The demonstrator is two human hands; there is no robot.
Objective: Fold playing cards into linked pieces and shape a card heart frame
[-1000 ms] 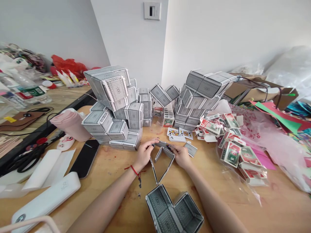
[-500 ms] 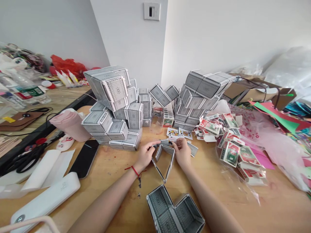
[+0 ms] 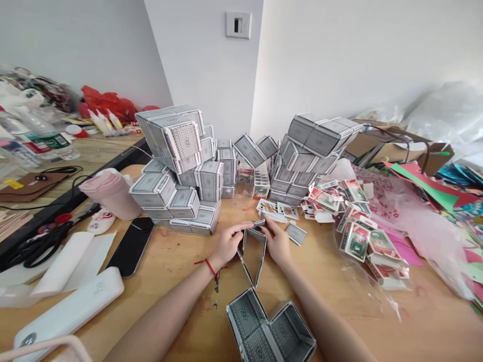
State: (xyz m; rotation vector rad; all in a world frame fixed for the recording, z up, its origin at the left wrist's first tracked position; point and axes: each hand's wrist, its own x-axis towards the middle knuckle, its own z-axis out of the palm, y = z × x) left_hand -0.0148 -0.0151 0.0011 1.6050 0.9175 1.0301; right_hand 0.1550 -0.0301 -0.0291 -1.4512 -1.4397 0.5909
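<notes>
In the head view, both hands work at a small open frame of folded playing cards (image 3: 261, 261), which stands on the table and comes to a point toward me. My left hand (image 3: 227, 245) grips its far left corner, with the index finger stretched along the back edge. At the far right corner, the fingers of my right hand (image 3: 277, 242) press on the same frame. A narrow folded strip of card (image 3: 259, 222) shows between the fingertips. Nearer to me sits a heart-like open box built of cards (image 3: 247, 322). One loose card (image 3: 296, 234) lies face down right of my right hand.
Stacked card-block structures stand at back left (image 3: 209, 181) and back right (image 3: 302, 161). Face-up cards (image 3: 287, 210) lie beyond my hands. Card boxes (image 3: 354, 239) pile up at right. A phone (image 3: 131, 246), pink tumbler (image 3: 111, 193) and scissors (image 3: 43, 249) lie left.
My fingers have drawn closer together at the frame's far edge, and the card there now looks folded up. The loose card at right is more exposed. The view has shifted slightly.
</notes>
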